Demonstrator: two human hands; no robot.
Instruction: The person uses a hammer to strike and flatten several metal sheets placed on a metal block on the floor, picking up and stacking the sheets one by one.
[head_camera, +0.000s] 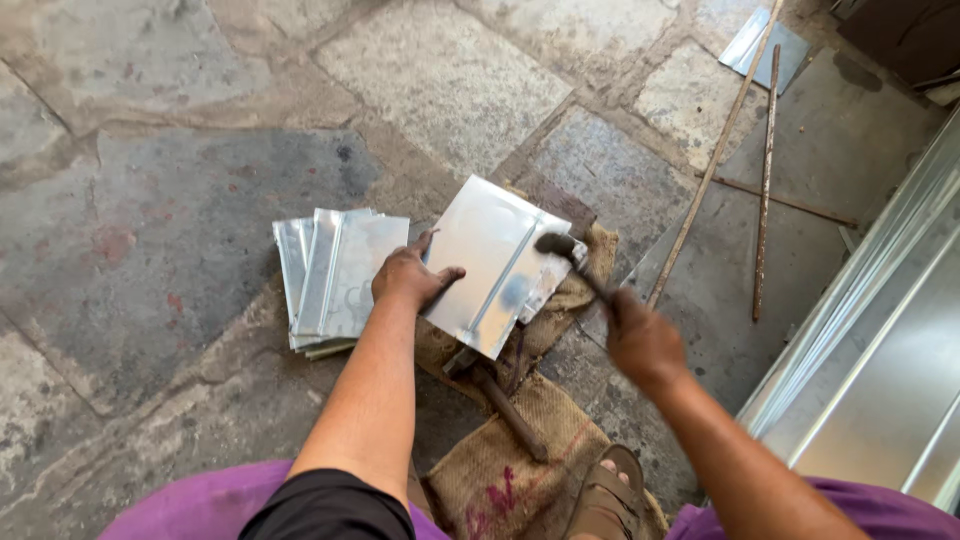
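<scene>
- Head view looks down at a rough stone floor (150, 200) with cracks and grey patches.
- The left hand (410, 277) lies flat and open on a shiny metal sheet (495, 262), pressing on its edge at 9 o'clock.
- The metal sheet is flat, square and smooth, with a folded ridge down its middle. It sits in the middle of the view on a brown, scratchy sack (520, 470).
- The right hand (640, 340) is closed around the handle of a hammer (565, 250). The hand and hammer look blurry. The dark hammer head is over the sheet's edge at 3 o'clock.
- At 9 o'clock from the sheet lies a stack of shiny sheets (340, 275), just beside the left hand.
- A second hammer (500, 395) with a wooden handle lies on the sack at 6 o'clock from the sheet.
- Thin rusty rods (765, 180) lie at 2 o'clock, well apart.
- Long shiny panels (880, 350) sit at 3 o'clock.
- A brown sandal (605, 500) shows at 6 o'clock.
</scene>
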